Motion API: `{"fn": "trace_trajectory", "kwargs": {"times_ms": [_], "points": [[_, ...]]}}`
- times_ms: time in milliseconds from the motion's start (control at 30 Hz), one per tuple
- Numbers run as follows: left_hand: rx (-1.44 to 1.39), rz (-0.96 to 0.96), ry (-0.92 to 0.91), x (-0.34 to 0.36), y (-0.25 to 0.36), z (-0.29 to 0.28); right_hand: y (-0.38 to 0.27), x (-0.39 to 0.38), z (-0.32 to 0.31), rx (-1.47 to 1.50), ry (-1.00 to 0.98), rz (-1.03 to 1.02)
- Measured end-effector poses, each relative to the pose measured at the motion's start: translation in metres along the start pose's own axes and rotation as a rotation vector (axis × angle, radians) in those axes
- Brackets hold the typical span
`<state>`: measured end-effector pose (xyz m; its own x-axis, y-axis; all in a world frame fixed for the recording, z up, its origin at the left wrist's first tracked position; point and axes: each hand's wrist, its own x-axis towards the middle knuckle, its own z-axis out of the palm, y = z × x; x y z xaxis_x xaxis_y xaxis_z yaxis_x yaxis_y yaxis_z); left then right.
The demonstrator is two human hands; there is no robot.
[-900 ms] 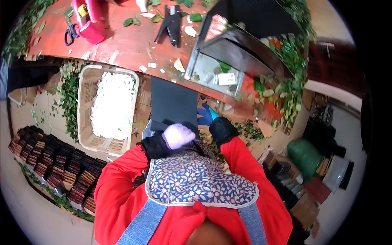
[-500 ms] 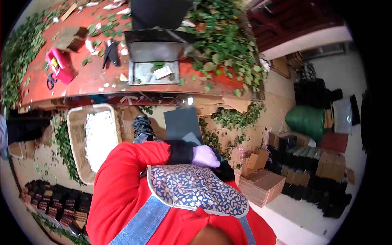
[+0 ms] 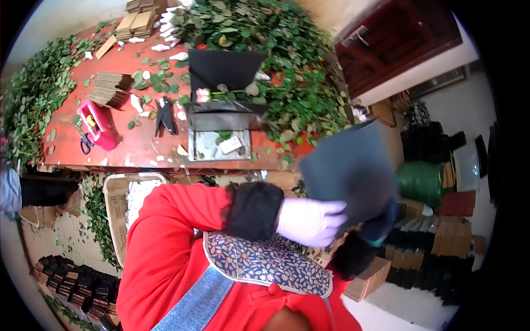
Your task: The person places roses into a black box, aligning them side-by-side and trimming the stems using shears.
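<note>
A dark grey sheet (image 3: pixel 345 168), blurred by motion, is raised at the right of my body. My right hand (image 3: pixel 382 223), in a dark blue glove, grips its lower right edge. In a lavender glove, my left hand (image 3: pixel 310 222) reaches across my apron, fingers stretched toward the sheet's lower left edge; whether they touch it is unclear. Ahead on the red table (image 3: pixel 165 124) stands a black angled board (image 3: pixel 223 71) with a metal tray (image 3: pixel 201 149) in front. A pale pink rose (image 3: pixel 203 95) lies against the board, its leafy stem running right.
Leafy stems (image 3: pixel 298 83) pile up on the table's right, more along its left edge. Pink box (image 3: pixel 99 124), scissors (image 3: pixel 85 144), black stapler-like tool (image 3: pixel 164 117) and cardboard pieces (image 3: pixel 110 88) lie left. A basket (image 3: pixel 114 204) stands below; cartons (image 3: pixel 367 278) are at right.
The dark sheet has come up from low in front of me to the right, held in my right hand. My left hand has moved right and its fingers have spread. The view has tilted up.
</note>
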<state>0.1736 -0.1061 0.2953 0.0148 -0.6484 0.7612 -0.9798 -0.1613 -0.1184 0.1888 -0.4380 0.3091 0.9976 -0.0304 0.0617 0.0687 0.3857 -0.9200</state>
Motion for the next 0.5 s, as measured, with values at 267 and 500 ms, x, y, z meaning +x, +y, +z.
{"fn": "trace_trajectory", "kwargs": {"times_ms": [267, 500], "points": [[0.074, -0.846, 0.405, -0.107, -0.15, -0.23, -0.017, 0.229, 0.254, -1.066, -0.348, -1.134], [-0.659, -1.437, 0.339, -0.237, -0.144, -0.21, 0.13, 0.323, 0.337, -0.699, -0.623, -0.746]]}}
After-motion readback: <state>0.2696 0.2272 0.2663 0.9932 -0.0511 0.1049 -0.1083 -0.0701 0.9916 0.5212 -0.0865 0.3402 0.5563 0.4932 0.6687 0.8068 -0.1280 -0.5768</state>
